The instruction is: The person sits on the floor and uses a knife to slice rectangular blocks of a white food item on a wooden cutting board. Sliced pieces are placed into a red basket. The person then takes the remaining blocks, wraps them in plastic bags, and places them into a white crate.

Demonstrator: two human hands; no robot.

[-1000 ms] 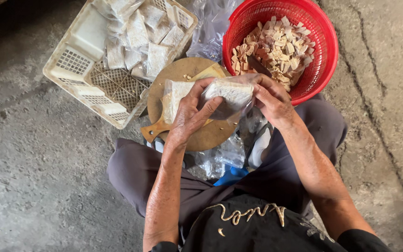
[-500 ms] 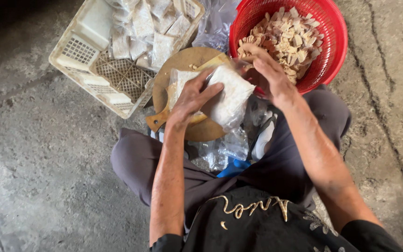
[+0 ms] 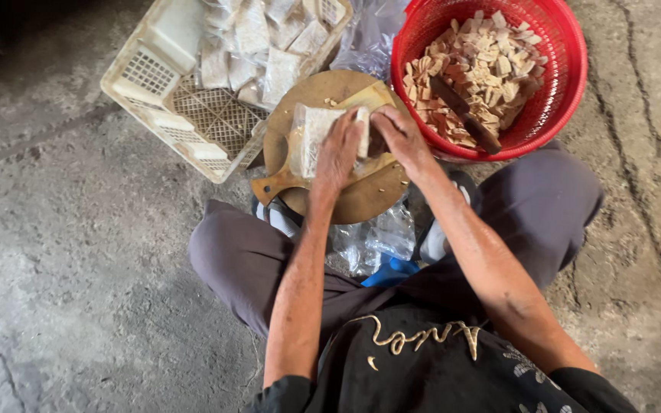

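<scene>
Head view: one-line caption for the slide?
Seated person's left hand and right hand press a plastic-wrapped white block on a round wooden board, between white crate and red basket.
</scene>
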